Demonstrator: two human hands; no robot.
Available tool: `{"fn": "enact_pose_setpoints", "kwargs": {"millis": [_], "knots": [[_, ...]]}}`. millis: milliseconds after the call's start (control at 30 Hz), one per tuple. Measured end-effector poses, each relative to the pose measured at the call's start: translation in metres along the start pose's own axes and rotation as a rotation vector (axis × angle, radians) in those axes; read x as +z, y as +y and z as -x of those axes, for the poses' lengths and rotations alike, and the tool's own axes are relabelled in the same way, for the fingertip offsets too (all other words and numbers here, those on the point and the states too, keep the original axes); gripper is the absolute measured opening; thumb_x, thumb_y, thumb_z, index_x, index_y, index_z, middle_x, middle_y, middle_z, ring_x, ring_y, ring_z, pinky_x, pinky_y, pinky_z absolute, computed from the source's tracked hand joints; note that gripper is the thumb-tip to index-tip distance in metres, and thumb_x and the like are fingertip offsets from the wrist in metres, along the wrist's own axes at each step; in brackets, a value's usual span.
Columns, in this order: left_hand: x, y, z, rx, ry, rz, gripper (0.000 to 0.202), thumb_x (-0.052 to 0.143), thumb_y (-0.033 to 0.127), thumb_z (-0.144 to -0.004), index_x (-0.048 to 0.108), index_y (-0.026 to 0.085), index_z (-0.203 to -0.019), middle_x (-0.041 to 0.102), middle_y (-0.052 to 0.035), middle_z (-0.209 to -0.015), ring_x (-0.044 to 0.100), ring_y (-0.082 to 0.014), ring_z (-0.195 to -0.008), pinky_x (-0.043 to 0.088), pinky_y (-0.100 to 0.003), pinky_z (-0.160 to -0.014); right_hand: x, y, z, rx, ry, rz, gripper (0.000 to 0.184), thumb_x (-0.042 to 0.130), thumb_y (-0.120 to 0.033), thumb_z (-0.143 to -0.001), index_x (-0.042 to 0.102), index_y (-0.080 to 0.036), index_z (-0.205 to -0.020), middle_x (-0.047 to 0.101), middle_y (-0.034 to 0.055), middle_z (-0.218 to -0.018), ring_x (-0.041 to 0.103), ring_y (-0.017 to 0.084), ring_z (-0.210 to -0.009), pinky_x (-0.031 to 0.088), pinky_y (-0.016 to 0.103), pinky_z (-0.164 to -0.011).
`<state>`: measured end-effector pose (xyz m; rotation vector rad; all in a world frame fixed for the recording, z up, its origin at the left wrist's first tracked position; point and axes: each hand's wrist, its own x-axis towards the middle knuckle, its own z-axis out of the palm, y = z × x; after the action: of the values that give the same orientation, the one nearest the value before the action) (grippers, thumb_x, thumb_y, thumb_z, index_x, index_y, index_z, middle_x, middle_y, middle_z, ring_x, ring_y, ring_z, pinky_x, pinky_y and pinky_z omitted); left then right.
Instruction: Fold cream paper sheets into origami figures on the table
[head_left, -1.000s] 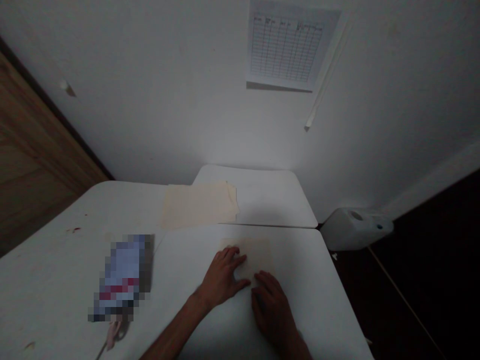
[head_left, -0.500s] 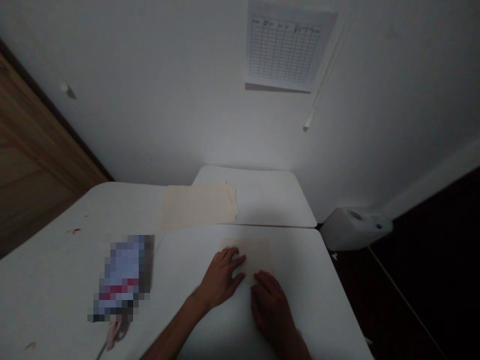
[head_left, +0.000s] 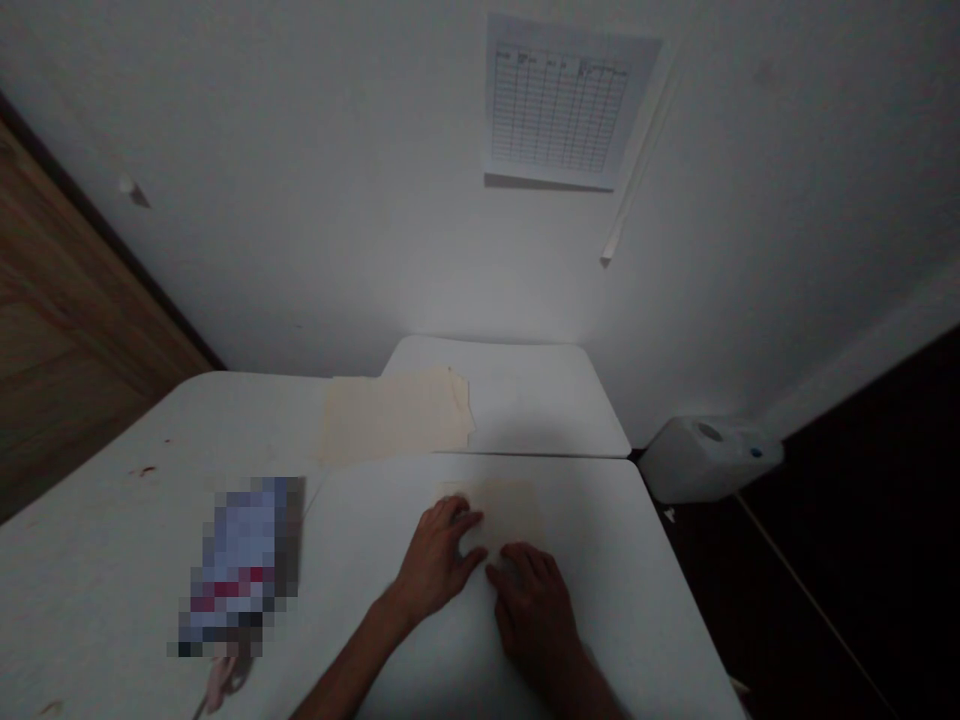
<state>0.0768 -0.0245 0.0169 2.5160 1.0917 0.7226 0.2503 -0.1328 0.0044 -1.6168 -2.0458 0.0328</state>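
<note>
A small pale cream sheet [head_left: 514,505], thin and faint against the white table, lies flat under my fingers. My left hand [head_left: 439,560] rests at its left side, fingers bent and apart, thumb stretched toward the middle. At the sheet's near edge is my right hand [head_left: 534,605], its fingers curved downward and the thumb a little apart from them. Both hands touch the sheet or the table without any visible grip. Behind and to the left lie larger cream sheets [head_left: 394,415] with a ragged right edge.
A white table [head_left: 600,580] adjoins another white surface [head_left: 540,395] by the wall. On the left lies a blurred-out blue-white packet [head_left: 240,550] beside a pinkish strip [head_left: 223,678]. A printed chart [head_left: 559,110] hangs above. At right is a white plastic canister [head_left: 705,465].
My right hand has shifted slightly left, with its thumb moving up toward the sheet's near edge. My left hand has barely moved. The whole view has tilted a little.
</note>
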Motion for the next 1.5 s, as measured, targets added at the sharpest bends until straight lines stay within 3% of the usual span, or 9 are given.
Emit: {"fn": "enact_pose_setpoints", "kwargs": {"millis": [200,567,900,1067,1167,1233,1300,1400,1500], "knots": [[-0.003,-0.008,-0.002,-0.103,0.105,-0.08,0.031,0.066,0.032,-0.083,0.062,0.025,-0.113,0.058,-0.0077,-0.109,0.054,-0.027,-0.104,0.044,-0.043,-0.087,-0.001,0.003,-0.004,-0.107,-0.045,0.03,0.042,0.054,-0.01,-0.079,0.058,-0.023,-0.119,0.055,0.003,-0.136,0.048,0.025,-0.125,0.033,0.044,-0.106],[-0.011,-0.032,-0.004,-0.286,0.198,-0.251,0.029,0.058,0.034,-0.087,0.062,0.024,-0.113,0.057,-0.0082,-0.109,0.053,-0.0272,-0.099,0.043,-0.042,-0.08,0.005,0.005,-0.004,-0.1,-0.069,0.028,0.039,0.058,-0.014,-0.078,0.057,-0.024,-0.116,0.056,0.0015,-0.136,0.049,0.027,-0.123,0.032,0.046,-0.105],[-0.018,-0.029,-0.009,-0.334,0.216,-0.324,0.024,0.05,0.026,-0.089,0.065,0.022,-0.108,0.057,-0.0082,-0.105,0.054,-0.0277,-0.095,0.043,-0.04,-0.075,0.002,0.004,-0.006,-0.086,-0.06,-0.003,0.036,0.056,-0.015,-0.082,0.058,-0.024,-0.116,0.055,-0.0003,-0.137,0.048,0.026,-0.123,0.033,0.044,-0.105],[-0.019,-0.036,-0.006,-0.277,0.296,-0.288,0.027,0.045,0.017,-0.088,0.066,0.019,-0.105,0.056,-0.009,-0.1,0.054,-0.0256,-0.091,0.044,-0.039,-0.075,0.001,0.003,-0.004,-0.063,-0.089,-0.003,0.038,0.056,-0.014,-0.081,0.057,-0.025,-0.117,0.053,-0.0012,-0.139,0.046,0.026,-0.126,0.03,0.045,-0.107],[-0.016,-0.033,0.006,-0.129,0.306,-0.281,0.029,0.043,0.015,-0.09,0.064,0.018,-0.111,0.054,-0.0086,-0.092,0.052,-0.0234,-0.084,0.045,-0.038,-0.073,0.0,0.004,-0.004,-0.041,-0.114,-0.026,0.034,0.056,-0.018,-0.085,0.058,-0.025,-0.118,0.052,-0.0013,-0.14,0.044,0.025,-0.128,0.027,0.044,-0.109],[-0.012,-0.027,0.018,0.062,0.205,-0.225,0.034,0.043,0.014,-0.091,0.061,0.02,-0.119,0.054,-0.0065,-0.086,0.051,-0.0208,-0.08,0.046,-0.035,-0.071,-0.001,0.004,-0.005,-0.032,-0.15,-0.039,0.033,0.055,-0.02,-0.087,0.058,-0.026,-0.119,0.051,-0.0016,-0.141,0.043,0.024,-0.129,0.026,0.043,-0.11],[-0.008,-0.017,0.029,0.213,0.076,-0.181,0.038,0.043,0.012,-0.092,0.058,0.023,-0.124,0.056,-0.0072,-0.091,0.053,-0.0203,-0.085,0.048,-0.035,-0.076,-0.003,0.004,-0.005,-0.025,-0.17,-0.047,0.032,0.055,-0.021,-0.088,0.058,-0.026,-0.119,0.05,-0.0023,-0.142,0.042,0.023,-0.13,0.025,0.042,-0.11],[-0.004,-0.002,0.038,0.272,-0.037,-0.203,0.041,0.043,0.012,-0.091,0.057,0.027,-0.126,0.058,-0.009,-0.101,0.056,-0.0221,-0.092,0.049,-0.041,-0.083,-0.004,0.005,-0.006,-0.014,-0.164,-0.053,0.035,0.055,-0.022,-0.088,0.056,-0.028,-0.122,0.05,-0.0031,-0.142,0.041,0.022,-0.13,0.023,0.041,-0.111],[-0.002,0.005,0.041,0.276,-0.066,-0.245,0.043,0.046,0.014,-0.089,0.057,0.03,-0.127,0.06,-0.0098,-0.109,0.056,-0.0255,-0.101,0.048,-0.047,-0.09,-0.003,0.005,-0.005,-0.016,-0.154,-0.063,0.036,0.056,-0.022,-0.088,0.056,-0.028,-0.124,0.05,-0.0027,-0.142,0.042,0.023,-0.13,0.023,0.042,-0.111]]}}
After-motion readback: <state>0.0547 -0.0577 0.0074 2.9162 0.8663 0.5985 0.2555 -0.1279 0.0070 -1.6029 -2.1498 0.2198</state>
